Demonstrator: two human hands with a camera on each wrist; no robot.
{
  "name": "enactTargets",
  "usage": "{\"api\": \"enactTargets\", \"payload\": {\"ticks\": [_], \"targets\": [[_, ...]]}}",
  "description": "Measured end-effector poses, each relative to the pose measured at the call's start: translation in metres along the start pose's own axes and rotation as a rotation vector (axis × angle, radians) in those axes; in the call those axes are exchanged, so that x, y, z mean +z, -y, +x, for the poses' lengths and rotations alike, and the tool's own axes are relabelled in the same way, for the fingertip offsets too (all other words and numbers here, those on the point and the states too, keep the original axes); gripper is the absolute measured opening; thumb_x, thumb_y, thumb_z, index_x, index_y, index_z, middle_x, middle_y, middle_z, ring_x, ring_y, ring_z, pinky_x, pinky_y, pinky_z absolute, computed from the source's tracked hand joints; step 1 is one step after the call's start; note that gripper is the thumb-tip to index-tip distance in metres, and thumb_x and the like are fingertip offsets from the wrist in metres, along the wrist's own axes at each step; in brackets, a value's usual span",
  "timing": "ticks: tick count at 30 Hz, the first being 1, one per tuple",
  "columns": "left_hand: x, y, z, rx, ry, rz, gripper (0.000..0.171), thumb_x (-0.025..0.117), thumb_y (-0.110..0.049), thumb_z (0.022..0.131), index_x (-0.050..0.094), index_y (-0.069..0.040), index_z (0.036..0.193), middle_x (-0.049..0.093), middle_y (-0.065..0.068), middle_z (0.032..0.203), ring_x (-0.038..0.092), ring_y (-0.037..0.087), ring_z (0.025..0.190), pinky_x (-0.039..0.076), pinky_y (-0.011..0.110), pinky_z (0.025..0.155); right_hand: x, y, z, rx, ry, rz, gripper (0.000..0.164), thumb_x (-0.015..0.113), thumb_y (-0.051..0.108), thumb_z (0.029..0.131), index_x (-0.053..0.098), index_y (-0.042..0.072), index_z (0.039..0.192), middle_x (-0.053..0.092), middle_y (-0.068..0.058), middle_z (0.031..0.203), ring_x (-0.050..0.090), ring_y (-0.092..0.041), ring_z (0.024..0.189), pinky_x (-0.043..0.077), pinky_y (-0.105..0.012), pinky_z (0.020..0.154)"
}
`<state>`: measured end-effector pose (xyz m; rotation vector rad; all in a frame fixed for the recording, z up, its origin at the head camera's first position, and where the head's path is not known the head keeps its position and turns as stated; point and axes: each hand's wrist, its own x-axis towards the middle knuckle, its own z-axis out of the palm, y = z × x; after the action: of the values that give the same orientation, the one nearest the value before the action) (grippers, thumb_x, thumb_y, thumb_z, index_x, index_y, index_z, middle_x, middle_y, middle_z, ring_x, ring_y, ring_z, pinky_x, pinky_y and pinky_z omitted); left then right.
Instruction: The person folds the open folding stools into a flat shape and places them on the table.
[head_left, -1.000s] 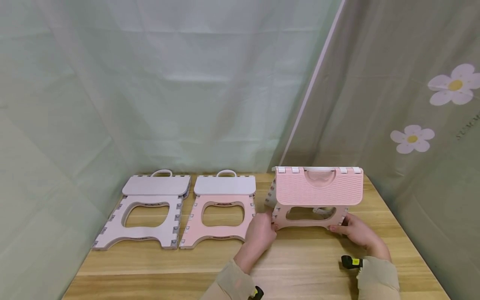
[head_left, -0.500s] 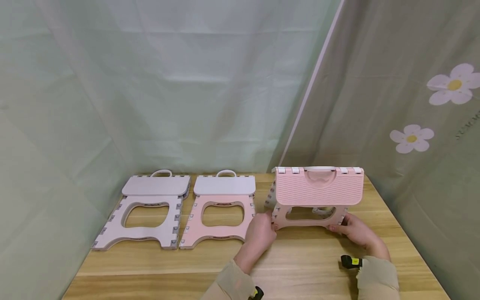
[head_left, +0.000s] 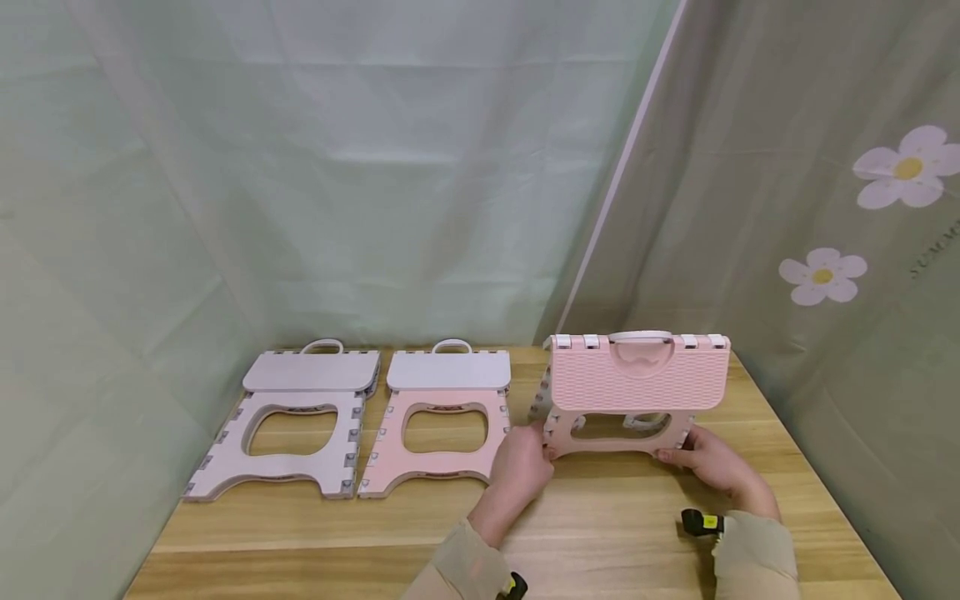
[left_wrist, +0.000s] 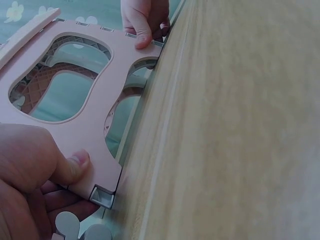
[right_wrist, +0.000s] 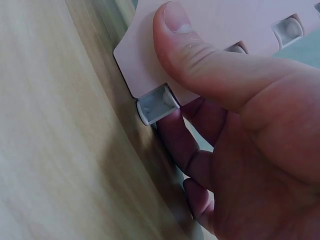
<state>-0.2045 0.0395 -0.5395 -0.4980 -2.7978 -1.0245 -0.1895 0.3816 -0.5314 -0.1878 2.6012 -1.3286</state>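
Observation:
A pink folding stool (head_left: 637,375), with a white carrying handle (head_left: 640,337) at its top edge, stands partly folded on the right of the table, its woven-textured pink seat panel hanging towards me. My left hand (head_left: 521,461) grips the lower left corner of its leg panel, the thumb on the front face and fingers behind, as the left wrist view shows. At the lower right corner my right hand (head_left: 712,461) pinches the leg panel (right_wrist: 145,55) the same way, thumb in front and fingers curled behind. The stool's rear legs are mostly hidden.
On the left lie a white folding stool (head_left: 300,371) and a pink folding stool with a white seat panel (head_left: 450,371), both folded flat side by side. They rest on the wooden table (head_left: 360,542). Flower-printed curtains (head_left: 450,183) hang behind it.
The white handle has lifted a little above the stool's top edge, and the seat panel has shifted very slightly. Both hands keep their hold in the same places.

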Motion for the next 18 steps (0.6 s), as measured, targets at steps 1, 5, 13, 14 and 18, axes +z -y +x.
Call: {"api": "enactTargets", "payload": {"ticks": [1, 5, 13, 14, 18], "targets": [[0.0000, -0.0001, 0.0000, 0.002, -0.001, 0.001, 0.017, 0.084, -0.008, 0.087, 0.067, -0.011, 0.086, 0.069, 0.002, 0.075, 0.065, 0.019, 0.067, 0.052, 0.040, 0.060, -0.0001, -0.0003, 0.0003, -0.001, 0.001, 0.001, 0.043, 0.076, 0.022, 0.101, 0.061, -0.001, 0.135, 0.065, -0.012, 0.124, 0.056, -0.019, 0.107, 0.045, -0.028, 0.092], [-0.0005, -0.0006, -0.0006, 0.009, -0.006, 0.014, 0.017, 0.084, -0.008, 0.087, 0.067, -0.011, 0.085, 0.069, 0.003, 0.074, 0.066, 0.020, 0.067, 0.053, 0.040, 0.060, -0.0004, -0.0002, 0.0003, 0.001, 0.003, 0.010, 0.042, 0.076, 0.021, 0.102, 0.062, -0.001, 0.134, 0.065, -0.011, 0.124, 0.056, -0.018, 0.108, 0.044, -0.028, 0.093], [-0.0005, -0.0015, -0.0005, 0.001, 0.005, 0.007, 0.015, 0.084, -0.007, 0.087, 0.069, -0.010, 0.091, 0.069, 0.004, 0.074, 0.063, 0.018, 0.065, 0.052, 0.040, 0.059, 0.0000, 0.0002, -0.0010, -0.017, 0.019, 0.046, 0.040, 0.074, 0.016, 0.103, 0.061, -0.004, 0.135, 0.065, -0.012, 0.124, 0.055, -0.017, 0.107, 0.045, -0.026, 0.091], [-0.0005, -0.0017, -0.0005, -0.003, 0.008, 0.007, 0.015, 0.084, -0.008, 0.087, 0.069, -0.009, 0.091, 0.069, 0.003, 0.073, 0.062, 0.018, 0.064, 0.052, 0.040, 0.059, 0.0000, 0.0004, -0.0010, -0.010, 0.015, 0.052, 0.040, 0.074, 0.016, 0.102, 0.062, -0.004, 0.134, 0.065, -0.011, 0.123, 0.056, -0.016, 0.107, 0.045, -0.025, 0.091], [-0.0008, -0.0020, -0.0002, -0.016, 0.012, 0.011, 0.014, 0.083, -0.008, 0.088, 0.069, -0.009, 0.089, 0.066, 0.003, 0.072, 0.061, 0.018, 0.064, 0.051, 0.039, 0.059, 0.0002, 0.0008, -0.0010, -0.003, 0.011, 0.054, 0.040, 0.075, 0.017, 0.102, 0.062, -0.003, 0.135, 0.066, -0.010, 0.124, 0.056, -0.014, 0.107, 0.044, -0.024, 0.092]]}}
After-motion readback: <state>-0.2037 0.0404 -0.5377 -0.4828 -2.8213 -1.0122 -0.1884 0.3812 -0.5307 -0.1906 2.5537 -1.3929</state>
